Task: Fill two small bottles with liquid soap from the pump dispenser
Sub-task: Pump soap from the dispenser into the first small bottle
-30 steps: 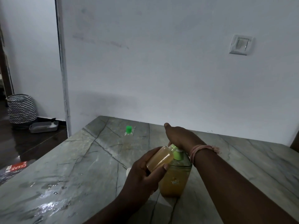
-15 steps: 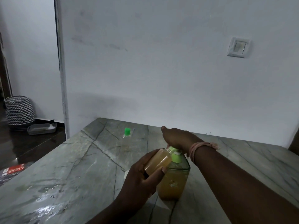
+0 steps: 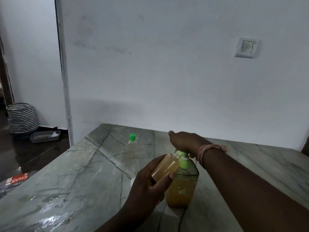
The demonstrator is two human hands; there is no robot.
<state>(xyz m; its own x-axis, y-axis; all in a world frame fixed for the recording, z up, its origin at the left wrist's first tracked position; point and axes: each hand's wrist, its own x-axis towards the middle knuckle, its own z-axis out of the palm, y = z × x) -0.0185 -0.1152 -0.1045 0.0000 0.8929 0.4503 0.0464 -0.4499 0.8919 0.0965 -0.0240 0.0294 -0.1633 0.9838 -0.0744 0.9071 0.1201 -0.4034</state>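
The pump dispenser (image 3: 182, 186), a clear green bottle of amber soap with a light green pump, stands near the middle of the marble table (image 3: 75, 173). My right hand (image 3: 185, 141) lies over the pump head, palm down. My left hand (image 3: 148, 183) grips a small bottle (image 3: 165, 166) full of amber liquid, tilted with its mouth at the pump's nozzle. A second small clear bottle (image 3: 132, 144) with a green cap stands upright farther back on the table. A small white cap (image 3: 133, 180) peeks out left of my left hand.
The white wall with a light switch (image 3: 246, 47) runs along the table's far edge. Left of the table, on the dark floor, are a zigzag-patterned basket (image 3: 22, 118), a grey tray (image 3: 45, 136) and a red-labelled item (image 3: 15, 179). Wet patches shine on the table's near left.
The pump head has risen a little under my right hand. The small bottle stays held at the nozzle. The view has shifted slightly.
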